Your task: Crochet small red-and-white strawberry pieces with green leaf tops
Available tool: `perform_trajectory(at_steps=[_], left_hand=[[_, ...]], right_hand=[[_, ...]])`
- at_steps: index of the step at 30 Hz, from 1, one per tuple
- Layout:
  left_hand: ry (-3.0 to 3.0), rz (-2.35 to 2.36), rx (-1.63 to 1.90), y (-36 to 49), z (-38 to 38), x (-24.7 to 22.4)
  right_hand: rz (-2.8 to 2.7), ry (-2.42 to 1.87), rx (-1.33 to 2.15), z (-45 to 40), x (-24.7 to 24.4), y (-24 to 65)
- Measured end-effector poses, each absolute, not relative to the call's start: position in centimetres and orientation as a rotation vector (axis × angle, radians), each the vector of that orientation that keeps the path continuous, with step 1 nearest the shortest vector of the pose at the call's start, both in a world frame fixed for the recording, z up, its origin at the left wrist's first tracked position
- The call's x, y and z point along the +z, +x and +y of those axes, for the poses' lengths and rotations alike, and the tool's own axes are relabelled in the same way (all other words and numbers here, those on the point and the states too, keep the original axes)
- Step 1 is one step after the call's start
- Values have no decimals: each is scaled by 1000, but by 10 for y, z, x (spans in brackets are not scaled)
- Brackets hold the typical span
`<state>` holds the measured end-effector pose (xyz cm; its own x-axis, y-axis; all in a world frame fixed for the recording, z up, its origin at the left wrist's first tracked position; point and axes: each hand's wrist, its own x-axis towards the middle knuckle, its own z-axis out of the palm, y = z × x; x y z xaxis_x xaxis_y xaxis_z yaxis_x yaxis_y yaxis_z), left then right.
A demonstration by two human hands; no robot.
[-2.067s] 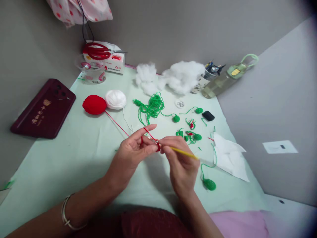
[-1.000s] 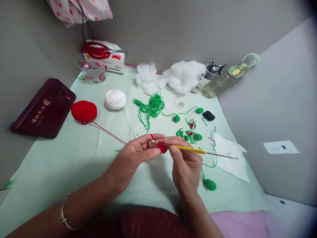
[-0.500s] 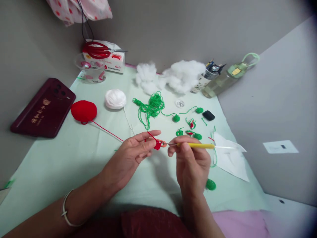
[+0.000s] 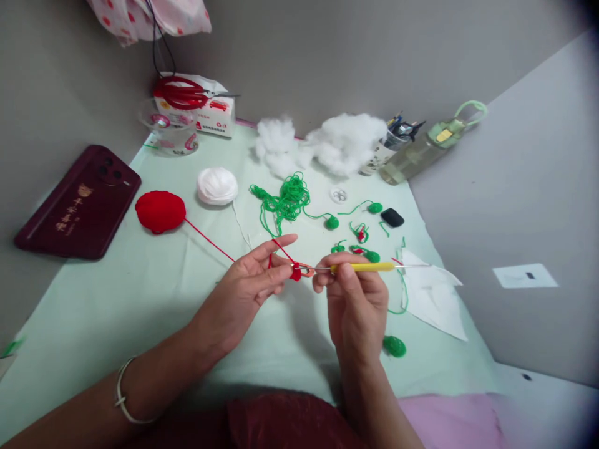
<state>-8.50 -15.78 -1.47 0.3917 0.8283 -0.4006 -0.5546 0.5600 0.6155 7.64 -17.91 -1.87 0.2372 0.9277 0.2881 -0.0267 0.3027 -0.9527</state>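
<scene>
Between thumb and fingers my left hand (image 4: 255,277) pinches a small red crochet piece (image 4: 296,272), and red yarn passes over its raised index finger. An orange stitch marker (image 4: 306,270) hangs at the right side of the piece. My right hand (image 4: 355,299) is closed around the yellow handle of a crochet hook (image 4: 365,267), whose metal shaft points left and meets the red piece. The red yarn (image 4: 209,239) runs back to a red yarn ball (image 4: 160,212) on the left. Fingers hide part of the piece.
A white yarn ball (image 4: 217,186), tangled green yarn (image 4: 287,199) and white stuffing (image 4: 344,143) lie beyond my hands. Small green crocheted pieces (image 4: 394,346) sit at the right. Around the edges are a phone (image 4: 77,202), red scissors (image 4: 182,93) on a box, and a bottle (image 4: 423,153).
The hook has shifted left, its tip now in the red piece, and my right hand moved with it. My left index finger has risen, lifting the yarn. The red ball has turned slightly.
</scene>
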Motion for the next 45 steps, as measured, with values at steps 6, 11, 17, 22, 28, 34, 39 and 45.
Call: perform_trajectory(at_steps=[6, 11, 17, 22, 28, 34, 39, 45], left_hand=[[565, 765, 1002, -80, -165, -11], [606, 786, 935, -80, -165, -7], [600, 786, 936, -80, -162, -9], [599, 784, 913, -80, -163, -11], [635, 781, 897, -82, -164, -12], [641, 838, 899, -85, -161, -13], [661, 846, 895, -87, -161, -14], [678, 857, 875, -88, -160, -16]], right_hand=[[-1150, -998, 1001, -180, -26, 70], [-1089, -975, 1070, -180, -28, 72], [-1039, -959, 1080, -181, -26, 72], [-1009, -964, 1086, -182, -26, 71], [-1038, -953, 1069, -182, -26, 72], [-1023, -980, 988, -181, -24, 76], [-1074, -994, 877, -183, -23, 75], [-1228, -1012, 766, -186, -22, 75]])
